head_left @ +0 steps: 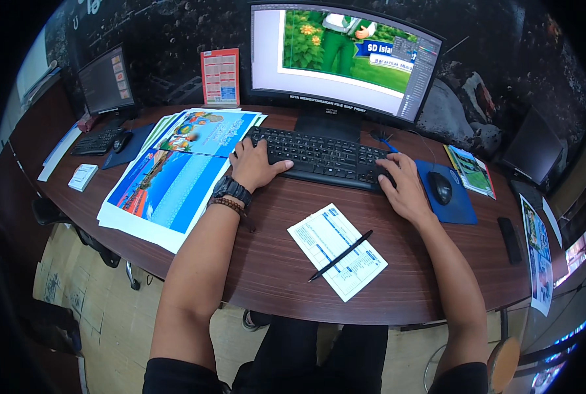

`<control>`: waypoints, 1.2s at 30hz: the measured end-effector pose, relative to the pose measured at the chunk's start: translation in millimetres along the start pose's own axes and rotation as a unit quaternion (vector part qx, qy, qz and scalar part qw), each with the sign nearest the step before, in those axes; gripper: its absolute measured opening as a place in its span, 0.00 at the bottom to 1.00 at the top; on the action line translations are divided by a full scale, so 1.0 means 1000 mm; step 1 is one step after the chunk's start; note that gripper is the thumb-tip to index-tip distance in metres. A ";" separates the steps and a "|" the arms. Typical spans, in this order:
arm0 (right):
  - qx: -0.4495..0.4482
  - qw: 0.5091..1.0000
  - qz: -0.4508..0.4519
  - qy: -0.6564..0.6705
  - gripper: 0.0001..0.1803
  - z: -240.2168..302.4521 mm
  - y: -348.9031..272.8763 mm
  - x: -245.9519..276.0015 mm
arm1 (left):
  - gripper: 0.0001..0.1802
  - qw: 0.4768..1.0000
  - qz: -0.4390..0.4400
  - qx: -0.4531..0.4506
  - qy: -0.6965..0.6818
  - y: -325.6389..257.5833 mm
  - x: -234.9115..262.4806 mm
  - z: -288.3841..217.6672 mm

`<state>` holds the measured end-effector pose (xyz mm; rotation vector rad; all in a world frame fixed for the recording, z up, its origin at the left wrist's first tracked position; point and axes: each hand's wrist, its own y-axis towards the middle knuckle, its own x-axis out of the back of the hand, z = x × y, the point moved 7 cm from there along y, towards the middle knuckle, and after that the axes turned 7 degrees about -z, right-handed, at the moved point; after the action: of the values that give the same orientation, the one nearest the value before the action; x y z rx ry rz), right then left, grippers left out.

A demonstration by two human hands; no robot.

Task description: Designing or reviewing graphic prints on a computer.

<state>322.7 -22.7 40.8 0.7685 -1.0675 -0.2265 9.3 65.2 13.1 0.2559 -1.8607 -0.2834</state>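
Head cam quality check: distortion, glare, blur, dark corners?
Head view: strong fisheye, the desk edge bows and the corners go black. The monitor is bright but readable, with no glare on the wood. Light is even and shadows soft. Left hand and right hand on the keyboard are sharp, as is the pen; detail smears toward the rim.

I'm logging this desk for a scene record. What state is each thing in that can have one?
Curved monitor: on, showing a green design.
Small monitor: on, dim.
Black keyboard: both hands resting on it.
Left hand: flat on the keys.
Right hand: flat on the keys.
Mouse: untouched, on its blue pad.
Pen: lying across the form.
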 end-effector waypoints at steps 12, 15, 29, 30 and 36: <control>-0.038 0.992 0.057 -0.108 0.20 -0.017 0.023 -0.049 | 0.45 0.997 -0.066 -0.048 0.000 -0.001 0.001 -0.005; -0.029 0.993 0.038 -0.108 0.18 -0.011 0.028 -0.047 | 0.43 0.997 -0.058 -0.049 -0.033 -0.002 0.002 -0.004; -0.007 0.998 0.011 -0.066 0.15 0.011 0.043 -0.043 | 0.46 0.999 -0.010 -0.031 -0.002 -0.003 -0.001 -0.004; -0.008 0.999 0.005 -0.050 0.15 0.012 0.045 -0.044 | 0.47 0.999 -0.019 -0.033 -0.007 -0.003 0.000 -0.004; -0.035 0.999 -0.034 0.013 0.14 0.008 0.062 -0.051 | 0.49 0.999 -0.026 -0.037 -0.005 0.000 0.000 -0.003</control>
<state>279.8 44.8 48.1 0.7437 -1.0046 -0.3084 12.6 65.0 14.1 0.2535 -1.8512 -0.3890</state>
